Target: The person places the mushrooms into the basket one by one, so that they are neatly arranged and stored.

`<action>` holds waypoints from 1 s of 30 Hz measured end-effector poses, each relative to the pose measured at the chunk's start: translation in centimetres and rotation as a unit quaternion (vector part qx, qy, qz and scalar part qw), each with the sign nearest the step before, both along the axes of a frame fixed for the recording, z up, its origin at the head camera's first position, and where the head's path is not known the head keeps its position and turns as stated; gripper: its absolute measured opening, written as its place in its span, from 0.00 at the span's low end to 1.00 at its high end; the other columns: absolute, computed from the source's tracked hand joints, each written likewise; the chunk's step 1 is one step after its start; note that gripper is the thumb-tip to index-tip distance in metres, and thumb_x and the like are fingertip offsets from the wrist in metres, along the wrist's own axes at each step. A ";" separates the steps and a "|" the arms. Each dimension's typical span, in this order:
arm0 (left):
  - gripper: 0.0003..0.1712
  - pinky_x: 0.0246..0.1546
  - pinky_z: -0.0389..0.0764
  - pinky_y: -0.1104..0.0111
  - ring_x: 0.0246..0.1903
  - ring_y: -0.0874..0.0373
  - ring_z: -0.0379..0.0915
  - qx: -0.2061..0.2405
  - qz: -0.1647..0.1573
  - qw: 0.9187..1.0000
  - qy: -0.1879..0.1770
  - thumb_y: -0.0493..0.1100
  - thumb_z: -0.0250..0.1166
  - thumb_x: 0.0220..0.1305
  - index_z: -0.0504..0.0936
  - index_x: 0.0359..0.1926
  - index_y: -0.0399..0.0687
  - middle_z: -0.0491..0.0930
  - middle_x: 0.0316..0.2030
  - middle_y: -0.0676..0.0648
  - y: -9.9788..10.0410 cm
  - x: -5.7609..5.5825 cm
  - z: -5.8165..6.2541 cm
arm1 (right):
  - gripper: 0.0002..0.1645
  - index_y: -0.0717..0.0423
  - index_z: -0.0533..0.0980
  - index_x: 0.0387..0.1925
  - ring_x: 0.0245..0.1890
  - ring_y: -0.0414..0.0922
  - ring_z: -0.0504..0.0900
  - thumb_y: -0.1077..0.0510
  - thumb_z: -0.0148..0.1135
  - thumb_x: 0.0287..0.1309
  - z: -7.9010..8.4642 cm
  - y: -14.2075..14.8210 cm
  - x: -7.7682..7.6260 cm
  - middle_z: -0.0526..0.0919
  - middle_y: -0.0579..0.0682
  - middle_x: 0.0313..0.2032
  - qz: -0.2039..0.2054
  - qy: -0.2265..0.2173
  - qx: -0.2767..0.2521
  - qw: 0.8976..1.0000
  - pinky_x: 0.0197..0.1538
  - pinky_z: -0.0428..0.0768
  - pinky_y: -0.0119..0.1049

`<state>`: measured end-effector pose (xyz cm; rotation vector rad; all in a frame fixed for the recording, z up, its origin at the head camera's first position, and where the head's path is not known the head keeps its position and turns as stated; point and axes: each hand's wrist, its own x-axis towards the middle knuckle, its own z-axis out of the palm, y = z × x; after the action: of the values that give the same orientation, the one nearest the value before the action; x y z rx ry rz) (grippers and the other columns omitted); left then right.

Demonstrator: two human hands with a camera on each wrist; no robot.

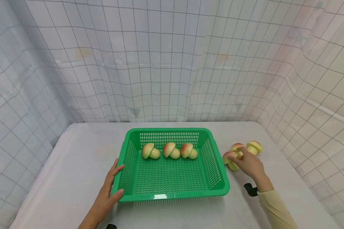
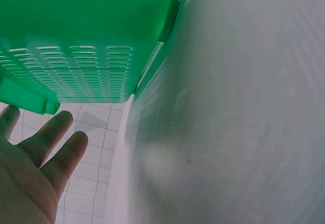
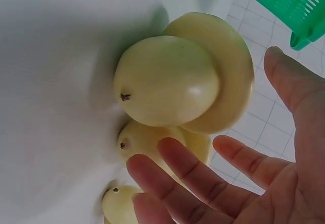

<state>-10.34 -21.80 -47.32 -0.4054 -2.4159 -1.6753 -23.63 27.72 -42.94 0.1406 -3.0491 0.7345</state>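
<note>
A green plastic basket (image 1: 172, 193) stands on the white table with three mushrooms in a row near its back wall: the left mushroom (image 1: 154, 153), the middle mushroom (image 1: 175, 153) and the right mushroom (image 1: 193, 154). Their caps are yellow and red, their stems pale. My left hand (image 1: 106, 194) rests at the basket's left rim, fingers spread and straight, as the left wrist view also shows. To the basket's right, my right hand (image 1: 250, 163) hovers over three more mushrooms, its fingers extended and holding nothing. The nearest mushroom (image 3: 167, 82) lies before its spread fingers (image 3: 188, 178).
The white table (image 1: 74, 165) runs back to a hanging white cloth (image 1: 166, 79) with a grid pattern, which also encloses both sides. A black wrist mount (image 1: 250, 190) sits below my right hand.
</note>
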 end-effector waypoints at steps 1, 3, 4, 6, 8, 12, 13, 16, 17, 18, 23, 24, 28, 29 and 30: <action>0.40 0.53 0.48 0.36 0.71 0.58 0.28 -0.001 0.000 1.000 0.000 0.36 0.54 0.63 0.51 0.73 0.56 0.33 0.74 0.55 0.0 0.0 0.0 | 0.44 0.62 0.64 0.60 0.24 0.46 0.74 0.31 0.54 0.59 -0.2 0.0 0.0 0.75 0.51 0.25 0.001 0.000 -0.002 1.000 0.24 0.68 0.40; 0.40 0.54 0.48 0.38 0.71 0.58 0.28 -0.003 0.001 1.000 -0.001 0.36 0.54 0.63 0.51 0.73 0.56 0.33 0.74 0.56 0.0 0.0 -0.1 | 0.43 0.61 0.66 0.59 0.26 0.46 0.75 0.31 0.54 0.58 -0.4 0.0 0.0 0.77 0.51 0.27 0.003 0.001 -0.004 1.000 0.25 0.68 0.40; 0.40 0.56 0.49 0.42 0.71 0.58 0.28 -0.006 0.002 1.000 -0.002 0.36 0.54 0.63 0.51 0.74 0.56 0.33 0.74 0.56 0.0 0.0 -0.1 | 0.42 0.61 0.67 0.58 0.27 0.46 0.76 0.31 0.54 0.58 -0.5 0.0 0.0 0.78 0.52 0.29 0.004 0.002 -0.005 1.000 0.25 0.69 0.40; 0.40 0.60 0.50 0.53 0.71 0.58 0.29 -0.008 0.003 1.000 -0.003 0.36 0.54 0.63 0.51 0.73 0.57 0.33 0.74 0.57 0.0 0.1 -0.1 | 0.41 0.61 0.68 0.57 0.28 0.46 0.77 0.31 0.55 0.58 -0.7 -0.1 0.1 0.80 0.53 0.33 0.007 0.006 -0.004 1.000 0.27 0.70 0.40; 0.40 0.60 0.50 0.66 0.71 0.58 0.29 -0.011 0.004 1.000 -0.001 0.36 0.54 0.63 0.51 0.74 0.56 0.34 0.74 0.57 0.0 0.1 -0.1 | 0.40 0.62 0.69 0.57 0.29 0.46 0.77 0.32 0.54 0.59 -0.8 -0.1 0.1 0.80 0.54 0.35 0.011 0.008 -0.002 1.000 0.27 0.71 0.40; 0.40 0.55 0.48 0.79 0.71 0.58 0.29 -0.012 0.005 1.000 0.004 0.36 0.54 0.63 0.51 0.73 0.56 0.34 0.74 0.56 0.0 0.1 -0.2 | 0.38 0.62 0.70 0.53 0.26 0.45 0.74 0.33 0.54 0.60 -0.9 -0.3 0.1 0.78 0.52 0.32 0.014 0.004 -0.001 1.000 0.26 0.69 0.40; 0.40 0.55 0.48 0.79 0.71 0.58 0.29 -0.013 0.005 1.000 0.004 0.36 0.54 0.63 0.51 0.73 0.56 0.34 0.74 0.56 0.0 0.1 -0.2 | 0.37 0.62 0.70 0.52 0.25 0.45 0.74 0.33 0.54 0.60 -1.0 -0.3 0.1 0.77 0.51 0.31 0.014 0.003 -0.001 1.000 0.26 0.69 0.40; 0.39 0.55 0.48 0.78 0.71 0.57 0.29 -0.013 0.004 1.000 0.008 0.36 0.54 0.63 0.51 0.74 0.56 0.34 0.74 0.56 -0.1 0.0 -0.4 | 0.37 0.61 0.69 0.52 0.26 0.46 0.73 0.32 0.54 0.59 -1.2 -0.3 0.1 0.76 0.51 0.31 0.010 -0.001 -0.005 1.000 0.26 0.68 0.40; 0.39 0.55 0.48 0.78 0.71 0.57 0.29 -0.013 0.004 1.000 0.009 0.36 0.54 0.63 0.51 0.74 0.56 0.34 0.74 0.55 -0.1 0.0 -0.4 | 0.38 0.60 0.69 0.52 0.26 0.46 0.73 0.32 0.54 0.59 -1.3 -0.3 0.1 0.76 0.51 0.31 0.009 -0.002 -0.007 1.000 0.26 0.68 0.40; 0.39 0.55 0.48 0.78 0.71 0.57 0.29 -0.012 0.003 1.000 0.010 0.36 0.53 0.63 0.51 0.74 0.56 0.34 0.74 0.55 -0.1 0.0 -0.4 | 0.38 0.60 0.68 0.53 0.26 0.46 0.73 0.31 0.53 0.59 -1.4 -0.3 0.1 0.76 0.51 0.31 0.008 -0.002 -0.007 1.000 0.26 0.68 0.40; 0.39 0.60 0.50 0.60 0.71 0.57 0.29 -0.009 0.001 1.000 0.011 0.36 0.53 0.64 0.51 0.74 0.55 0.34 0.74 0.55 -0.1 0.0 -0.4 | 0.41 0.60 0.67 0.57 0.30 0.48 0.76 0.31 0.54 0.58 -1.7 -0.2 0.0 0.79 0.54 0.37 0.004 0.007 -0.011 1.000 0.28 0.70 0.41; 0.39 0.59 0.50 0.54 0.71 0.57 0.28 -0.009 0.001 1.000 0.009 0.36 0.53 0.64 0.51 0.74 0.55 0.33 0.74 0.55 -0.1 0.0 -0.3 | 0.42 0.60 0.67 0.58 0.31 0.49 0.76 0.31 0.54 0.58 -1.8 -0.2 0.0 0.79 0.56 0.38 0.005 0.008 -0.014 1.000 0.29 0.71 0.42; 0.40 0.58 0.50 0.50 0.71 0.57 0.28 -0.011 0.005 1.000 0.002 0.36 0.54 0.63 0.51 0.73 0.57 0.33 0.74 0.56 0.0 0.0 -0.2 | 0.43 0.61 0.66 0.60 0.35 0.52 0.78 0.32 0.56 0.58 -2.0 -0.2 0.1 0.80 0.59 0.41 0.005 0.011 -0.032 0.999 0.32 0.73 0.44; 0.40 0.59 0.51 0.56 0.71 0.57 0.28 -0.014 0.005 1.000 0.002 0.36 0.54 0.63 0.51 0.74 0.57 0.33 0.74 0.56 0.0 0.1 -0.2 | 0.42 0.62 0.66 0.60 0.36 0.52 0.78 0.33 0.56 0.58 -2.1 -0.2 0.1 0.80 0.60 0.41 0.006 0.013 -0.037 0.999 0.32 0.73 0.45; 0.40 0.59 0.51 0.55 0.71 0.57 0.28 -0.014 0.005 1.000 0.000 0.36 0.54 0.63 0.51 0.74 0.57 0.33 0.74 0.57 -0.1 0.1 -0.2 | 0.42 0.62 0.66 0.60 0.37 0.53 0.79 0.33 0.57 0.58 -2.1 -0.2 0.1 0.80 0.60 0.42 0.007 0.016 -0.042 0.999 0.33 0.73 0.45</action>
<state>-10.29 -21.86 -47.53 -0.3964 -2.4386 -1.6390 -23.50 27.53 -45.08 0.1703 -2.9851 0.8501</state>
